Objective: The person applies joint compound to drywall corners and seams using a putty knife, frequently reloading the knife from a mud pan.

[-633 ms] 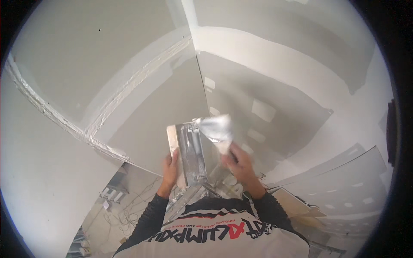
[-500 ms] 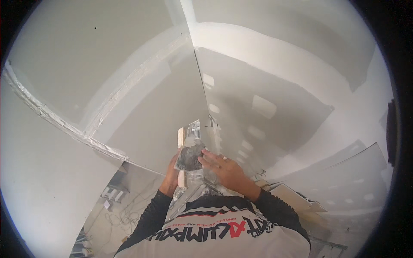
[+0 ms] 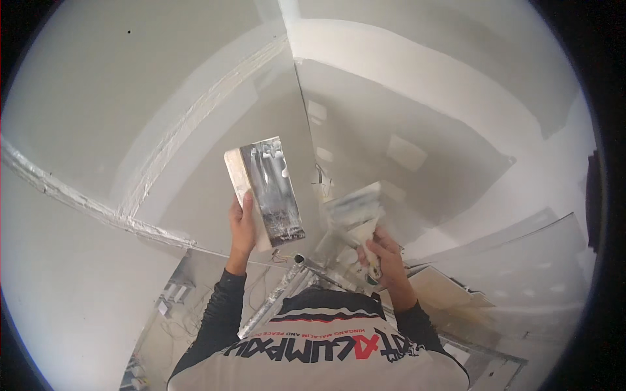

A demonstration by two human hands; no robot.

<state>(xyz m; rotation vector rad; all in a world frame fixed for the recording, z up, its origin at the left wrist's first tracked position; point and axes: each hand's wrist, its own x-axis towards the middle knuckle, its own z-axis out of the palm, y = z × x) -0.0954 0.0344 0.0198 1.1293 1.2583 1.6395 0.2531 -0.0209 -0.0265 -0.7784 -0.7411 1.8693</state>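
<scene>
The person's left hand (image 3: 242, 225) gripped the wide taping knife (image 3: 272, 192), its long axis running roughly eleven to five o'clock; at its four o'clock, apart, the right hand (image 3: 391, 262) clasped a blurred putty knife (image 3: 356, 207), blade toward eleven.

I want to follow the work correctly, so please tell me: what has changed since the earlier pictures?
The left hand has moved the wide blade up and leftward; the right hand has drawn the putty knife away from it, to the right. The tools, overlapping before, are now apart. Each hand still holds its tool.
</scene>
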